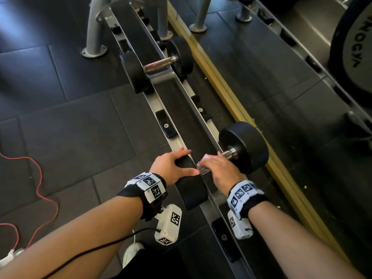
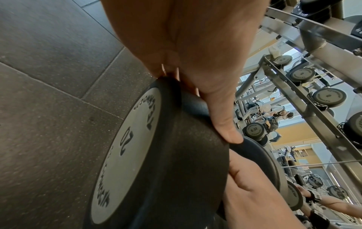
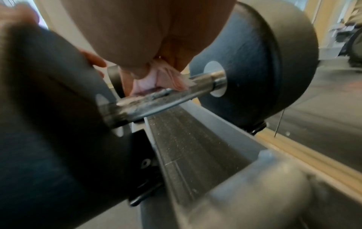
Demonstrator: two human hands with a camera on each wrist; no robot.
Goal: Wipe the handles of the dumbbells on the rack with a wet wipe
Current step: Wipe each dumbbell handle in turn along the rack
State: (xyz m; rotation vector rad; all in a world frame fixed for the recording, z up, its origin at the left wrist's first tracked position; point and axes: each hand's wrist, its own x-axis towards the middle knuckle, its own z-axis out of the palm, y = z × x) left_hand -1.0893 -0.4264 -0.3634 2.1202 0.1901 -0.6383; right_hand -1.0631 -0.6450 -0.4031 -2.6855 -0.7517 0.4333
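Observation:
The near dumbbell [image 1: 244, 147] lies across the rack [image 1: 174, 142], its black heads outside the rails. My left hand [image 1: 173, 166] holds its left head [image 2: 166, 162], the thumb [image 2: 221, 120] along the inner edge and the fingers over the top. My right hand [image 1: 215, 168] is wrapped over the steel handle [image 3: 166, 99], pressing a bunched pale wet wipe [image 3: 150, 80] against it. A white edge of the wipe [image 1: 207, 157] shows by the knuckles. The stretch of handle by the right head is bare. A second dumbbell [image 1: 159, 64] rests farther up the rack, untouched.
A mirror with a yellow frame [image 1: 227, 97] runs close along the rack's right side and reflects a large weight plate [image 1: 354, 47]. Dark rubber floor tiles lie to the left, with a red cable [image 1: 38, 178]. A white shoe [image 1: 130, 254] stands below my left arm.

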